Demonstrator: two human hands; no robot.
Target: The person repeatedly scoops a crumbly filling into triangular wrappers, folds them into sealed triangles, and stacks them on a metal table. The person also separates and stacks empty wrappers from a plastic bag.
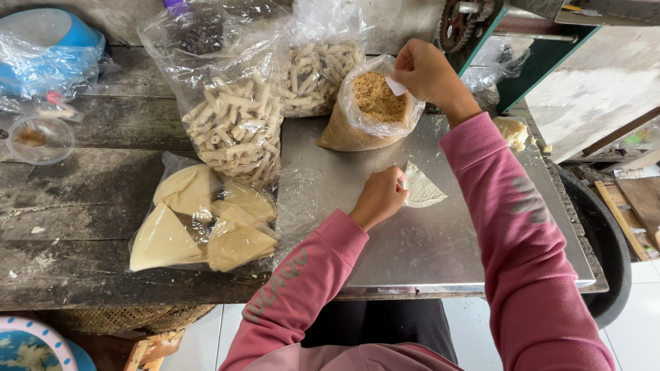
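The left hand (379, 198) rests on the steel worktop (412, 247), its grip curled shut with the fingertips pinning the near-left corner of a thin triangular wrapper sheet (422, 188) that lies flat on the metal near the middle of the sheet. The right hand (427, 72) reaches to the far side, into the open mouth of a clear bag of brown crumb filling (375, 103), its grip pinched closed on a small white scoop (397, 85). The wrapper looks very light, limp and easily torn, so it is probably best handled by an edge or corner with flat fingertips rather than squeezed. The crumb filling looks loose and dry, likely to spill from the scoop if it is tipped. To the left, on the dark wooden worktop (89, 206), lie a bag of stacked triangular wrappers (199, 220) and, farther off, two bags of finished rolls (237, 124). A pale lump of dough (512, 130) sits at the far right.
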